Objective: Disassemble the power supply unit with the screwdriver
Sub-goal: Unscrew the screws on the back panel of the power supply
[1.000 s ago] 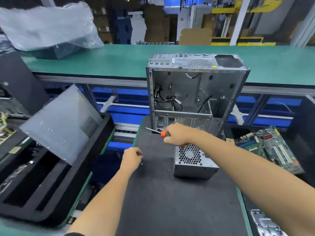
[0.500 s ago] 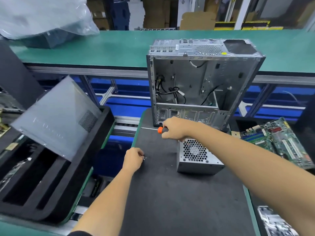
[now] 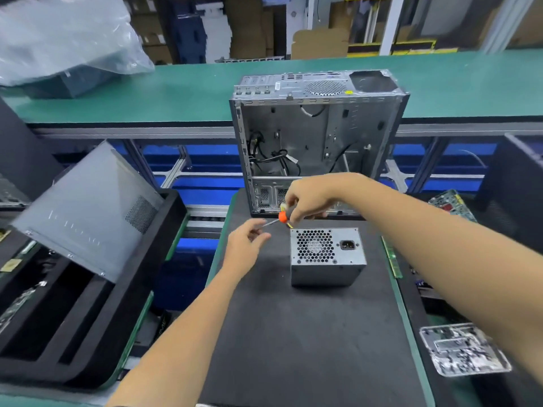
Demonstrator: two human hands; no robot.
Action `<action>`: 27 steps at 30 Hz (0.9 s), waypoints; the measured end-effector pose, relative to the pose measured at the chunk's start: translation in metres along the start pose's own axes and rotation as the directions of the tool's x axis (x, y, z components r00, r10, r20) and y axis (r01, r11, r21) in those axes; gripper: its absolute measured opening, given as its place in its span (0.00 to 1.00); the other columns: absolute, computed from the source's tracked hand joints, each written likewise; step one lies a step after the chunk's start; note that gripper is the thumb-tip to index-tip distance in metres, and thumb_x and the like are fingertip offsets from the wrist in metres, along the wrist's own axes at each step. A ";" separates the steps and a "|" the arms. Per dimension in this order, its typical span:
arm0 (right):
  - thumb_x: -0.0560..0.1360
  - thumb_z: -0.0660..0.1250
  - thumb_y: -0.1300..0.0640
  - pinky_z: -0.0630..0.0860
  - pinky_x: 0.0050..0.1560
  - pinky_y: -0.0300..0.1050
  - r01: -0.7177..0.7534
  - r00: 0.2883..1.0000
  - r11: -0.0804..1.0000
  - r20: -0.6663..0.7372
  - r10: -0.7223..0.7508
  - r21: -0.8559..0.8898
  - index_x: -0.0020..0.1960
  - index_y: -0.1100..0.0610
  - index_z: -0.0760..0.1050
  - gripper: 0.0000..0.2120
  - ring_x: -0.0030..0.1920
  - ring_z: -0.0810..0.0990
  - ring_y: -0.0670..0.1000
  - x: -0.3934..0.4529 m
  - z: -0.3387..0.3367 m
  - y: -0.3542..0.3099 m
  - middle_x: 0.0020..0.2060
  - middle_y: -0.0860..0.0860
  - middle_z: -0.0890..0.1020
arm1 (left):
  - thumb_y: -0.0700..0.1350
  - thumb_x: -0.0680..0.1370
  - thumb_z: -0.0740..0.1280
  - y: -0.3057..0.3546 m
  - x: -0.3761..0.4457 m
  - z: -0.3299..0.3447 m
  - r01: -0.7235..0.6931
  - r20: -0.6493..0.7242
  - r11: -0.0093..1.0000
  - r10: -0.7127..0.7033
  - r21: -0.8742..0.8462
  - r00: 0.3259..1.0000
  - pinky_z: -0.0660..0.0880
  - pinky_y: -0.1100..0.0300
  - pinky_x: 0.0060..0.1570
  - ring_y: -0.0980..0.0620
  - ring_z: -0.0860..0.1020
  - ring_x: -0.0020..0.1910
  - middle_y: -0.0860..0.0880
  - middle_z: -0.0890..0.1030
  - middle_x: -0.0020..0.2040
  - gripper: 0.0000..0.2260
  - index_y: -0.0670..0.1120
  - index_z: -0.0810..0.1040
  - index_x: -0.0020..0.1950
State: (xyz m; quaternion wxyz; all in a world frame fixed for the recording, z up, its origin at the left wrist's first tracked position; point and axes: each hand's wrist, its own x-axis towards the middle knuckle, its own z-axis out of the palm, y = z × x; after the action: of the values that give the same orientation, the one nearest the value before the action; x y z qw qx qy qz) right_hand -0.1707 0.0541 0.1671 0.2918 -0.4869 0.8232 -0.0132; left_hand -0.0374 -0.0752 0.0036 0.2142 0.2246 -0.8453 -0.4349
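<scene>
A: Hand poses?

B: Both bare forearms reached forward over the black rubber work mat (image 3: 308, 333). Left hand (image 3: 245, 240) hovered above the mat, fingers loosely curled at the tip of the shaft of the screwdriver with the orange collar (image 3: 277, 219). Couldn't tell if they actually pinched it. Right hand (image 3: 308, 201) was clenched round the handle, shaft angled down-left toward the left hand.

A: PSU?

B: The grey sheet-metal power supply box (image 3: 326, 255) sat on the mat just right of the left hand, below the right hand. Honeycomb fan grille and black mains socket faced the camera. Casing looked closed.

A: Behind it?

B: The bare grey steel computer tower chassis (image 3: 317, 142) stood upright at the mat's far edge, side open, loose black cables inside. Green conveyor bench (image 3: 191, 89) beyond that.
</scene>
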 end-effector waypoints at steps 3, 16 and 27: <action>0.73 0.71 0.55 0.72 0.30 0.39 -0.022 1.000 1.000 -0.003 0.022 0.009 0.45 0.58 0.81 0.06 0.26 0.74 0.49 -0.026 -0.018 0.005 0.29 0.51 0.79 | 0.41 0.74 0.71 0.029 -0.001 0.008 -0.079 0.058 0.997 0.080 -0.005 0.995 0.70 0.74 0.37 0.66 0.75 0.34 0.63 0.79 0.33 0.04 0.50 0.83 0.44; 0.67 0.73 0.53 0.77 0.31 0.40 0.072 0.918 0.996 -0.387 -0.084 -0.045 0.37 0.56 0.78 0.08 0.24 0.80 0.46 -0.083 -0.019 -0.011 0.24 0.49 0.81 | 0.37 0.73 0.72 0.069 -0.022 0.007 -0.204 0.358 0.978 0.205 -0.040 0.911 0.78 0.56 0.50 0.50 0.82 0.44 0.48 0.83 0.43 0.10 0.52 0.80 0.38; 0.67 0.72 0.54 0.71 0.28 0.40 0.025 0.922 0.988 -0.378 -0.082 -0.152 0.36 0.59 0.77 0.08 0.31 0.82 0.52 -0.068 -0.004 -0.019 0.28 0.51 0.81 | 0.37 0.73 0.72 0.056 -0.026 0.013 -0.210 0.375 0.973 0.159 0.099 0.913 0.75 0.59 0.47 0.53 0.79 0.40 0.50 0.81 0.41 0.01 0.42 0.84 0.42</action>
State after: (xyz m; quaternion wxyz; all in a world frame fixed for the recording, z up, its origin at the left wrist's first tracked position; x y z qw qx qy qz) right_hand -0.1334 0.0987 0.2081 0.0887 -0.5171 0.8494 -0.0564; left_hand -0.0345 -0.0225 0.0389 0.0780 0.0735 -0.9155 -0.3877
